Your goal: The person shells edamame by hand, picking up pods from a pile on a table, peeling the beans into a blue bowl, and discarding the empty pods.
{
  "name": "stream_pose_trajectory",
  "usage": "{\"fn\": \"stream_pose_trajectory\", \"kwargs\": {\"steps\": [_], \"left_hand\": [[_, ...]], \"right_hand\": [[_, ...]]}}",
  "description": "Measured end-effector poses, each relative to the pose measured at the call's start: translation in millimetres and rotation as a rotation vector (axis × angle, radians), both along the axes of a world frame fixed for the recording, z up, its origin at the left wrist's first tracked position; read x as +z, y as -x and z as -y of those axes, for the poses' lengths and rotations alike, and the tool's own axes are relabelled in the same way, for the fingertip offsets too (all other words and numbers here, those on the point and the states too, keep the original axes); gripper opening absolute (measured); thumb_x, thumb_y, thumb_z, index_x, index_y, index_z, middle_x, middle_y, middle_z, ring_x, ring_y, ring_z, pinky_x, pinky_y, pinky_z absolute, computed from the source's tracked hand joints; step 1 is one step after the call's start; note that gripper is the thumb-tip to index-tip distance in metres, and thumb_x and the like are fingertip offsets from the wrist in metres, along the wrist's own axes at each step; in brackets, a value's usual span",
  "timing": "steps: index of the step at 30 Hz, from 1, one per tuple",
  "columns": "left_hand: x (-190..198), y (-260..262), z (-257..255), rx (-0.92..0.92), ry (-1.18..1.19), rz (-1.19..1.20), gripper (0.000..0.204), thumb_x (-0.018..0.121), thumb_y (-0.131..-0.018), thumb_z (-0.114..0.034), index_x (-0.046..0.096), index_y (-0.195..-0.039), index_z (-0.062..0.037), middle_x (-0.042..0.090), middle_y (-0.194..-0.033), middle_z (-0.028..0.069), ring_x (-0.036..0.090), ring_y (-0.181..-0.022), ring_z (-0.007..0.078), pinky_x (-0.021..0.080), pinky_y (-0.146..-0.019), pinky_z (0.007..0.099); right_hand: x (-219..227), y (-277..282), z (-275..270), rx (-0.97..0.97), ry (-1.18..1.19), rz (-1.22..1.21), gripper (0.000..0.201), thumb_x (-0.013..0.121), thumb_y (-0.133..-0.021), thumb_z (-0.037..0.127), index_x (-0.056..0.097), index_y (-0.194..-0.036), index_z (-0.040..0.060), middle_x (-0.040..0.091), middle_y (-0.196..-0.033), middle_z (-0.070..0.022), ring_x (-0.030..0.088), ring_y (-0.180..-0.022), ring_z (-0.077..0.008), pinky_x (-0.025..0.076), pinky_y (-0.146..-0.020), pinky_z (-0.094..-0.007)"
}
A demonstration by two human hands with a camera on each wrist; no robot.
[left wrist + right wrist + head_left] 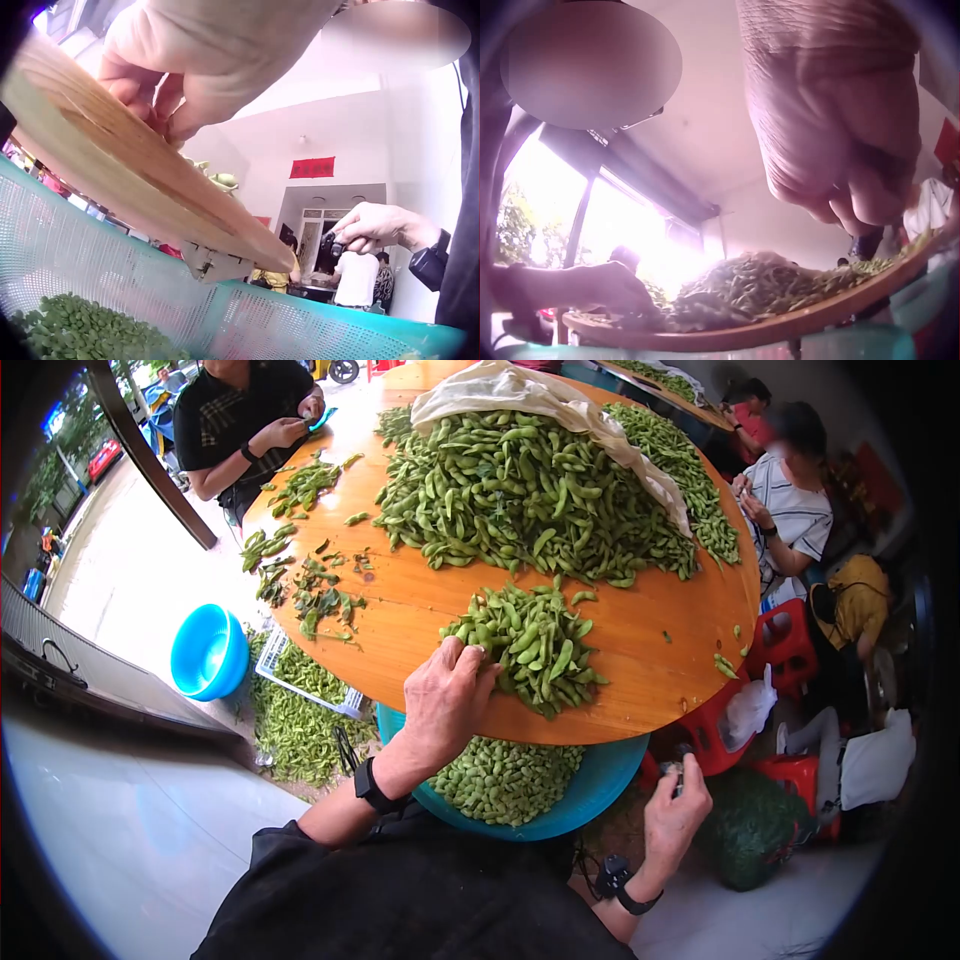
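At the near edge of the round wooden table (390, 660), the left hand (440, 695) has its fingers bent at the side of a small heap of green soybean pods (540, 645). Thumb and forefinger pinch a pod there, mostly hidden by the hand. Off the table's right side, the right hand (677, 812) holds a small dark tool (334, 244) between thumb and fingers, its kind not clear. Below the table edge stands a teal perforated basket (590, 800) with shelled green beans (505, 780) in it.
A large mound of pods (520, 490) with a pale cloth (560, 395) over its back covers the far table. Leaf scraps (320, 595) lie at left. A blue basin (210, 652) and floor pods (290, 730) are beyond. Red stools (715, 725) and a green bag (755, 825) stand at right.
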State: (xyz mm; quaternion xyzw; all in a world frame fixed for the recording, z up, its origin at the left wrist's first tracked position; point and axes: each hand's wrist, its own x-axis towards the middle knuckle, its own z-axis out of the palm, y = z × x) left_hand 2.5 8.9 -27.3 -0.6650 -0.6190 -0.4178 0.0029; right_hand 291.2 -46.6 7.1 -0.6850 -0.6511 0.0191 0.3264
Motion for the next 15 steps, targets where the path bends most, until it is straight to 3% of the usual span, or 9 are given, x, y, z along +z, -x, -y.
{"fn": "stream_pose_trajectory", "kwargs": {"steps": [2,6,9,11,12,13,14,15], "left_hand": [[-0.7,-1.6,-2.0,0.106,0.103,-0.035,0.018,0.074,-0.081,-0.017,0.063,-0.09,-0.0061,0.056,-0.087,0.0111,0.062,-0.075,0.0321,0.049,-0.061,0.0413],[1.3,1.7,-1.1,0.126,0.138,-0.022,0.019,0.074,-0.079,-0.016,0.061,-0.088,-0.0058,0.054,-0.09,0.0112,0.061,-0.076,0.0319,0.05,-0.063,0.0414],[5.8,2.5,-2.4,0.068,0.1,0.062,0.018,0.075,-0.078,-0.011,0.062,-0.09,-0.0049,0.056,-0.094,0.011,0.061,-0.079,0.0314,0.05,-0.066,0.0399],[19.0,1.6,-2.1,0.014,-0.12,0.058,0.021,0.075,-0.076,-0.004,0.064,-0.094,-0.0034,0.06,-0.099,0.0106,0.062,-0.082,0.0278,0.051,-0.068,0.0373],[21.1,0.6,0.0,0.007,-0.116,0.061,0.021,0.075,-0.076,-0.004,0.064,-0.094,-0.0034,0.06,-0.099,0.0106,0.062,-0.082,0.0278,0.051,-0.068,0.0373],[21.9,-0.5,3.3,-0.126,-0.072,0.163,0.023,0.075,-0.075,-0.002,0.064,-0.096,-0.0029,0.063,-0.099,0.0104,0.063,-0.081,0.0253,0.051,-0.068,0.0353],[23.1,-2.3,7.5,-0.259,-0.027,0.265,0.025,0.076,-0.075,0.0,0.065,-0.097,-0.0024,0.066,-0.099,0.0103,0.064,-0.08,0.0228,0.052,-0.068,0.0333],[24.6,-6.3,16.6,-0.382,0.167,0.464,0.025,0.074,-0.078,0.002,0.064,-0.1,-0.0009,0.068,-0.092,0.0088,0.065,-0.076,0.0164,0.051,-0.067,0.0284]], "right_hand": [[-4.3,14.8,-3.9,0.101,-0.011,-0.042,0.023,0.055,-0.087,-0.003,0.059,-0.108,-0.0083,0.061,-0.086,-0.0246,0.062,-0.08,-0.0419,0.048,-0.07,-0.0464],[-0.4,47.1,-8.6,0.245,0.105,-0.194,0.022,0.055,-0.086,-0.003,0.063,-0.107,-0.0074,0.063,-0.087,-0.0219,0.064,-0.079,-0.0387,0.049,-0.069,-0.0438],[-7.4,60.3,-15.7,0.351,0.049,-0.257,0.021,0.058,-0.085,-0.005,0.064,-0.105,-0.0076,0.065,-0.087,-0.0207,0.065,-0.074,-0.0354,0.051,-0.066,-0.04],[-12.9,66.1,-18.9,0.381,0.016,-0.287,0.02,0.058,-0.085,-0.005,0.064,-0.104,-0.0076,0.065,-0.086,-0.02,0.065,-0.072,-0.0336,0.051,-0.065,-0.0384],[-13.5,69.7,-18.3,0.374,0.094,-0.429,0.02,0.058,-0.085,-0.005,0.064,-0.104,-0.0076,0.065,-0.084,-0.0182,0.065,-0.069,-0.0285,0.05,-0.063,-0.0357],[-12.2,74.7,-17.6,0.364,0.174,-0.57,0.019,0.058,-0.086,-0.005,0.064,-0.104,-0.0077,0.066,-0.082,-0.0164,0.064,-0.066,-0.0234,0.05,-0.06,-0.0329],[-6.8,79.6,-15.3,0.391,0.244,-0.73,0.019,0.056,-0.09,-0.003,0.063,-0.108,-0.0073,0.062,-0.075,-0.0081,0.056,-0.059,-0.011,0.045,-0.054,-0.0258],[-0.8,83.7,-13.9,0.415,0.354,-0.924,0.021,0.056,-0.092,-0.002,0.062,-0.112,-0.0073,0.059,-0.073,-0.0046,0.052,-0.058,-0.0075,0.042,-0.052,-0.0236]]}}
